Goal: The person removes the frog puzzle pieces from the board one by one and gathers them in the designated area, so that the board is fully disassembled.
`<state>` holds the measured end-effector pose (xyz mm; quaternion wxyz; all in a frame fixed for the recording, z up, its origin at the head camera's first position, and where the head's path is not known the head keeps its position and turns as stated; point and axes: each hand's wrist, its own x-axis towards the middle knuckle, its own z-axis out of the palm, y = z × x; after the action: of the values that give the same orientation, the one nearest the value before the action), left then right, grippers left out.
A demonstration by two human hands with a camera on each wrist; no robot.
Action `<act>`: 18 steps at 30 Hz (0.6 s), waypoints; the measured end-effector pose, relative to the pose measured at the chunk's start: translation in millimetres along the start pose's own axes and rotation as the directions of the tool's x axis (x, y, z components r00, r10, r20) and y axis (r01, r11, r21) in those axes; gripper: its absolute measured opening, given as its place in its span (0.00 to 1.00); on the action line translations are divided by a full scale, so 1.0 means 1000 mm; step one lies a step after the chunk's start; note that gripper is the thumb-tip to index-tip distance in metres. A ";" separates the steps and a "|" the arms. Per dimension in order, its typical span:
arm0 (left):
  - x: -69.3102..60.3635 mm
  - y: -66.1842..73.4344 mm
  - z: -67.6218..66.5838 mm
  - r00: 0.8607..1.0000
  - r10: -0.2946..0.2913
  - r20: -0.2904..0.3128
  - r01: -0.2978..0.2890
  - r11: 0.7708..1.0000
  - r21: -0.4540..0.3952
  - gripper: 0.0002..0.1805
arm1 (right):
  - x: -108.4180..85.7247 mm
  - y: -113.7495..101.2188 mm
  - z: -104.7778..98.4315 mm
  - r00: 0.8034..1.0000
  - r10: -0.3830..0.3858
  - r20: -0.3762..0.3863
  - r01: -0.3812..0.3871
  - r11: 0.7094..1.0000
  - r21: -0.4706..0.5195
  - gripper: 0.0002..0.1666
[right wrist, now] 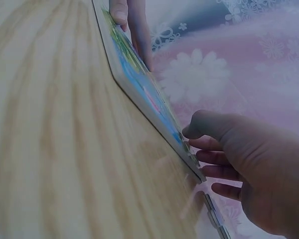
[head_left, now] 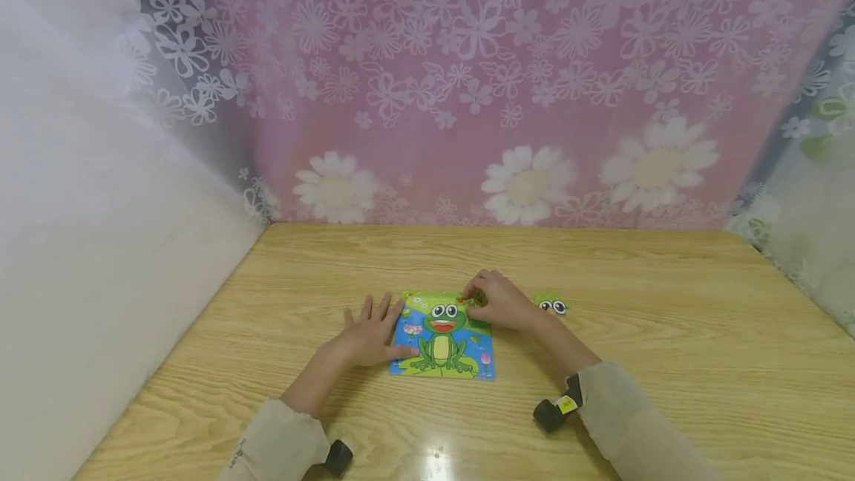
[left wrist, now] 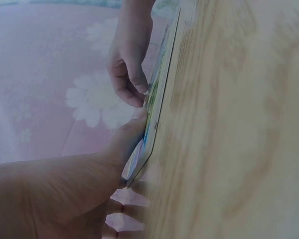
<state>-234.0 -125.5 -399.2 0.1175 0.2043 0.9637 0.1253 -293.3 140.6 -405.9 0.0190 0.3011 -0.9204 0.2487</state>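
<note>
A square puzzle board point(head_left: 441, 370) with a green frog on blue lies flat mid-table. At its left edge is my left hand point(head_left: 370, 336), fingers spread on the tabletop and thumb resting on the board. Over the top right corner, my right hand point(head_left: 501, 301) has bent fingers and thumb pinching a green puzzle piece with red details point(head_left: 478, 298), mostly covered by the hand. The right wrist view shows the right hand's thumb point(right wrist: 202, 122) against the board's face. In the left wrist view, the left thumb point(left wrist: 132, 127) presses the board's edge.
A loose puzzle piece point(head_left: 551, 305) with frog eyes lies on the wooden table point(head_left: 668, 318), right of the board and just beyond the right forearm. A pink flowered curtain point(head_left: 427, 95) stands behind the table, and a white sheet point(head_left: 120, 206) borders its left side.
</note>
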 end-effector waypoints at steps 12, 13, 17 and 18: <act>0.000 0.001 0.001 1.000 0.004 -0.001 -0.004 1.000 -0.001 0.51 | -0.004 0.005 -0.009 0.996 -0.039 0.080 0.031 0.995 0.096 0.15; 0.001 0.000 0.001 1.000 0.003 -0.003 -0.003 1.000 -0.001 0.51 | -0.004 0.006 -0.010 0.994 -0.056 0.092 0.047 0.994 0.099 0.16; 0.001 0.000 0.002 1.000 0.003 -0.006 -0.003 1.000 -0.006 0.51 | -0.004 0.007 -0.012 0.988 -0.079 0.134 0.065 0.992 0.105 0.20; 0.001 0.000 0.001 1.000 0.004 -0.006 -0.004 1.000 -0.010 0.51 | -0.005 0.008 -0.013 0.987 -0.082 0.141 0.068 0.992 0.103 0.21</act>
<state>-234.5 -124.8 -400.5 0.1156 0.2051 0.9630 0.1309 -295.2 154.4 -399.1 -0.0536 0.3535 -0.8940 0.2699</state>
